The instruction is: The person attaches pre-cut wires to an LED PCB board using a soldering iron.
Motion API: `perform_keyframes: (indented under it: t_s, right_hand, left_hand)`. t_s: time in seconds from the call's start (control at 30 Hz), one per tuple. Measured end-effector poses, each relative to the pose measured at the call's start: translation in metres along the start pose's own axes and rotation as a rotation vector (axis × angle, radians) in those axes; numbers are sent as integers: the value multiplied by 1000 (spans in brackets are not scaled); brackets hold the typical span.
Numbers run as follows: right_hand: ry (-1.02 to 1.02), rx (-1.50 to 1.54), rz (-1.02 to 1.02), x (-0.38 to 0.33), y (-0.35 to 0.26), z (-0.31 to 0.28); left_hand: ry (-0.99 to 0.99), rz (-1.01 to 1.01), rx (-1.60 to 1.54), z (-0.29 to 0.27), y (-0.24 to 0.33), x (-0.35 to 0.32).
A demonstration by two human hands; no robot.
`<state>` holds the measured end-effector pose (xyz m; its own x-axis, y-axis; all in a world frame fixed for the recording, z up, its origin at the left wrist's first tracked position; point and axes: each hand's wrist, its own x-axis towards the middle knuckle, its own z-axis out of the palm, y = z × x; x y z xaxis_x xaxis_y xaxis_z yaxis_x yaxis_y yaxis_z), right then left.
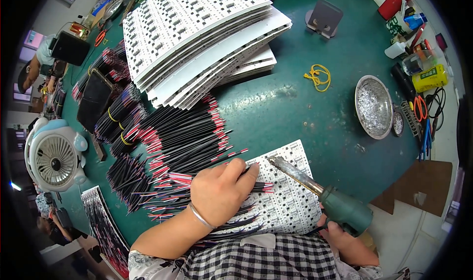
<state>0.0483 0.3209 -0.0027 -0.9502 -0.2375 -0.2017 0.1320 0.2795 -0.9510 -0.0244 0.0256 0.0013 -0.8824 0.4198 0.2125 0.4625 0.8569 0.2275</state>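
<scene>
My left hand, a bracelet at its wrist, is closed in a pinch over a white circuit board panel. A thin black wire seems to be between its fingertips, mostly hidden by the fingers. Around and under this hand lie many black wires with red and white ends, some of them across the panel. In my right hand is a soldering iron with a green handle. Its thick metal tip slants up and left over the panel, close to my left fingertips.
A tall stack of circuit panels stands at the back. Right of it are a phone stand, a yellow cord and a metal bowl of silvery bits. Bundled wires and a fan are left. Another person sits far left.
</scene>
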Motion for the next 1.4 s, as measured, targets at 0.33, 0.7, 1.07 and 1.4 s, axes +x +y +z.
perform_keyframes:
  t_s: [0.33, 0.7, 1.07, 1.4]
  right_hand:
    - [-2, -412, -146, 1, 1, 11]
    - [-63, -289, -246, 14, -11, 10]
    - [27, -205, -33, 3, -10, 9]
    - [-21, -399, 27, -6, -4, 5]
  left_hand:
    - [-13, -11, -26, 2, -1, -4]
    - [-16, -15, -39, 1, -2, -2]
    - [-29, -15, -42, 1, -3, -3]
    - [-43, -6, -171, 0, -8, -3]
